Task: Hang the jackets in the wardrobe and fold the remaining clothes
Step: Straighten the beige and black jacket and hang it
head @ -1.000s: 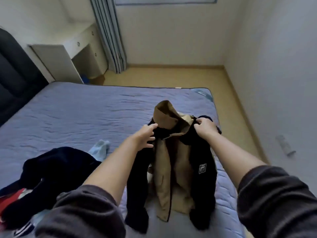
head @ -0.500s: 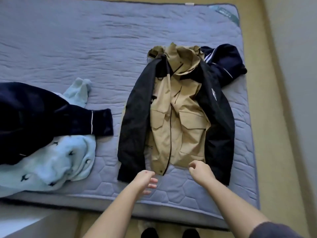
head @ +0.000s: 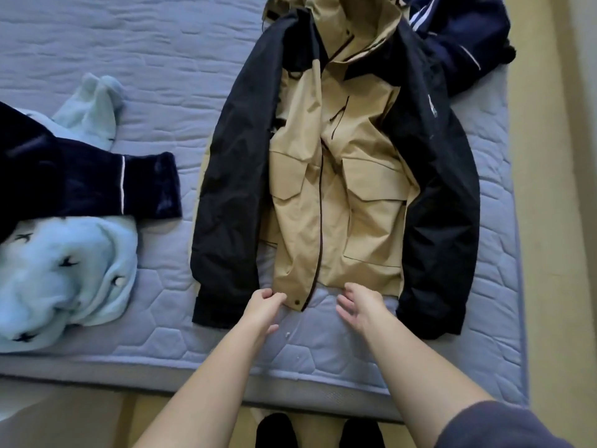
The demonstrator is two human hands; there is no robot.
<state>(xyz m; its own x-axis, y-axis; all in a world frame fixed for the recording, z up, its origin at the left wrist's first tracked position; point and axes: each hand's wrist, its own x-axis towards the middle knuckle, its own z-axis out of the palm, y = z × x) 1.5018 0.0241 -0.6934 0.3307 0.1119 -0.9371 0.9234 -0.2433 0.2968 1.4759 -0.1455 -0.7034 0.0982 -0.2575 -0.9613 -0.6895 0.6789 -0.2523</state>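
1 jacket (head: 355, 195); left hand (head: 263, 304) pinches hem.

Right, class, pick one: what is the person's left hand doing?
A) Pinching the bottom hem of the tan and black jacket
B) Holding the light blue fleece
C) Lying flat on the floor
A: the left hand pinches the tan and black jacket at its bottom hem, beside the zip.

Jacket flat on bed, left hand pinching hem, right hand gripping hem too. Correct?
No: the head view shows the right hand open beside the hem, gripping nothing. The jacket does lie flat on the bed, left hand pinching its hem.
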